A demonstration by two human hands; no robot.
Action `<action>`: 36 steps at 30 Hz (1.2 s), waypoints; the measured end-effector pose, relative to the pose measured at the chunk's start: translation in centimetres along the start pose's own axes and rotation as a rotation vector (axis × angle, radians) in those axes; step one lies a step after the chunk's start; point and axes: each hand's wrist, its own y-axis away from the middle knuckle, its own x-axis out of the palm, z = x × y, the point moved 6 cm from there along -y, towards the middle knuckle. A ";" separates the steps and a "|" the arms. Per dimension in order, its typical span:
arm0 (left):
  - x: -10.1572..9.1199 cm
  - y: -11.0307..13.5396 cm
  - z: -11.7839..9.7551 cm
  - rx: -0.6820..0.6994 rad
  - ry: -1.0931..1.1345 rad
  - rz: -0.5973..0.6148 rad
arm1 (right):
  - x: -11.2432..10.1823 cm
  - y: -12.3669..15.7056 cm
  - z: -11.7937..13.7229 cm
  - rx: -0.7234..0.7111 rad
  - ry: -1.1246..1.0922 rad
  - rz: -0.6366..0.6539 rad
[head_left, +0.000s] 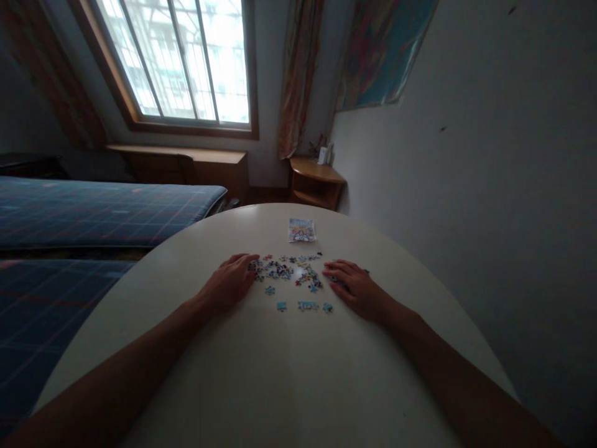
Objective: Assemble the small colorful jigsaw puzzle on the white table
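Note:
Loose jigsaw puzzle pieces point(278, 270) lie scattered in a pile on a round white table point(280, 379). At the pile's left edge rests my left hand point(232, 281), fingers stretched out and the tips touching the outer pieces. Across from it, my right hand point(355, 287) lies palm down with its fingers spread over a few pieces, which it partly hides. Nearer to me are a short joined strip of pieces point(308, 306), a blue piece point(281, 306) to its left and another blue piece point(328, 308) to its right.
A small printed picture sheet point(301, 230) lies beyond the pile. Left of the table stands a bed with a blue plaid mattress point(102, 211). A white wall point(466, 205) runs along the right side, and a wooden corner shelf point(317, 171) stands behind the table.

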 end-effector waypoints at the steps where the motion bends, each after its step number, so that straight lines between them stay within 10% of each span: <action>1: 0.1 0.0 0.0 0.012 -0.002 0.010 | 0.0 0.0 0.0 0.002 0.000 0.003; 18: -0.4 0.1 1.0 -0.031 -0.080 -0.096 | 0.0 0.0 0.0 0.005 0.000 0.008; 25: 0.1 0.8 -2.4 0.321 0.024 -0.047 | 0.0 0.0 0.0 0.008 0.000 0.007; 36: 0.0 1.1 -3.5 0.435 0.050 -0.023 | 0.0 0.0 0.0 0.000 -0.013 -0.023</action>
